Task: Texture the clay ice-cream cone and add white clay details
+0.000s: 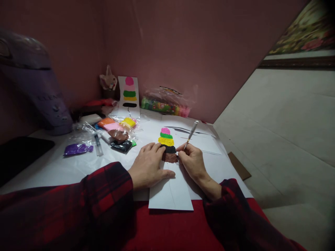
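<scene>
Clay picture (165, 141) partly under flat left hand (147, 166), tool (192, 131) in right hand's (193, 161) closed grip

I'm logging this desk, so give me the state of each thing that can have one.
Left hand: open, resting on white card
Right hand: closed around slim tool
Slim tool: held tilted
White card: lying flat, partly colored
Picture card: propped up
Bottle: standing
Purple packet: lying flat

Paper strip (171, 195) before me on table (217, 177); packets (118, 135) left of it, bottle (51, 96) farther left, propped card (130, 94) behind packets.
</scene>
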Motion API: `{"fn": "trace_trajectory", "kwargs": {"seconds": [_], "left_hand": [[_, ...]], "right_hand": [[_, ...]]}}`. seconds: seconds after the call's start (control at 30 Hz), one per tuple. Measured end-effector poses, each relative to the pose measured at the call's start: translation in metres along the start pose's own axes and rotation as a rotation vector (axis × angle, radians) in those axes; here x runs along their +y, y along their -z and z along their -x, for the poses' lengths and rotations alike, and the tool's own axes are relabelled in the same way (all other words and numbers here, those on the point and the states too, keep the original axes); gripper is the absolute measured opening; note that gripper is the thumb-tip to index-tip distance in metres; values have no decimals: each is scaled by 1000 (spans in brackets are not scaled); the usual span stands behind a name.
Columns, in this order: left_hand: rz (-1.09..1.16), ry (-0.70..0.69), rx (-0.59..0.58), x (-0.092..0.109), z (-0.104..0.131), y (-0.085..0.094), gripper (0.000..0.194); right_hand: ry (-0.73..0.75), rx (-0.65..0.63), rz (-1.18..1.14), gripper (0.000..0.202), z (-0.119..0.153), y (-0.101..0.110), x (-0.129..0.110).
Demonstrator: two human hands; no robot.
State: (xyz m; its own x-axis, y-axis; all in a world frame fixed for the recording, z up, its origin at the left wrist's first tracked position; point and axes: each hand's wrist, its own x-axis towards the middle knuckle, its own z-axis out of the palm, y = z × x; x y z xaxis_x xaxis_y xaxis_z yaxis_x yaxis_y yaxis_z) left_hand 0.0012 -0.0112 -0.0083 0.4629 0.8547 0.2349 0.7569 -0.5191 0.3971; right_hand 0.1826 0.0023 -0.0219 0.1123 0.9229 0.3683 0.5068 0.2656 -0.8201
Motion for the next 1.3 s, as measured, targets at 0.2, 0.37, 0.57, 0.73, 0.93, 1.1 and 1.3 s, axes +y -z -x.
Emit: {"fn": "trace_trajectory", "kwargs": {"seconds": [0.2,0.37,0.57,0.73,0.93,1.1,1.3], "left_hand": [[-4,-3,9,-1,0,-1,76],[-4,-8,12,-1,0,-2,75],[-8,-14,29,-2,0,-3,73],[-6,-8,9,-1,0,-1,74],[-8,-14,3,-1,0,-1,76],[-7,-4,-5,-1,0,0,75],[1,-10,11,-2,0,-2,75]], "right_hand": [[1,-13,7,14,0,-1,-2],[-3,-18,45,15,0,0,-2],[-15,-20,27,15,0,0,-2],[-10,-18,51,15,0,0,-1],[-8,-15,57,15,0,0,1],[0,-19,116,16,-1,0,0],[-5,-17,169,17,-2,1,2]]}}
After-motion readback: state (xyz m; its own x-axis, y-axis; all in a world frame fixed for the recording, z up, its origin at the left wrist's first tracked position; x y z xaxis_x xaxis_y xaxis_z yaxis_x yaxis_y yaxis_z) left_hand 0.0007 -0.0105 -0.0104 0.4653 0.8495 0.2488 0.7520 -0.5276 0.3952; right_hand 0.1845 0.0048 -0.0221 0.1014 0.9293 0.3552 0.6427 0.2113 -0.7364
